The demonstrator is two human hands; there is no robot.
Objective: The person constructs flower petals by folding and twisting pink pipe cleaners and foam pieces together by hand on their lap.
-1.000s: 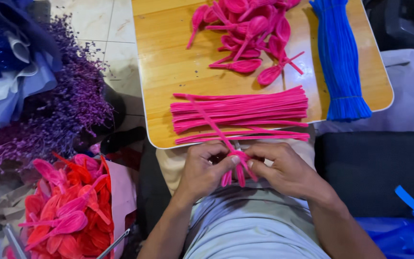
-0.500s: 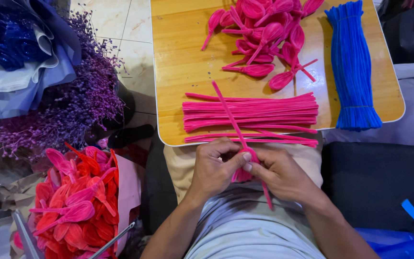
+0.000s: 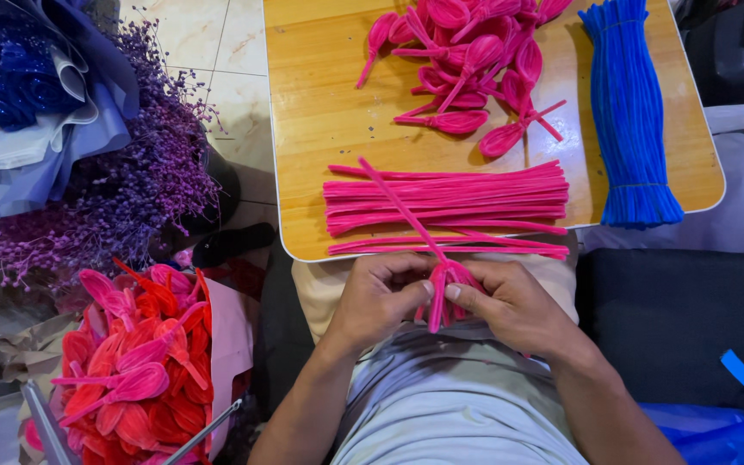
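My left hand and my right hand meet just below the near edge of a wooden board, both pinching a folded bunch of pink pipe cleaners. One long pink stem runs up and to the left from the bunch, across a flat row of straight pink pipe cleaners on the board. Several finished pink petal loops are heaped at the board's far side. A tied bundle of blue pipe cleaners lies along the board's right side.
To the left stand a purple dried-flower bunch and a blue wrapped bouquet. At lower left a wrap holds pink and red petal loops. A dark cushion and blue plastic lie on the right.
The view has shifted, so the board sits further right and higher. My hands have kept working the pink bunch, and a loose end that hung below my right hand is now folded in.
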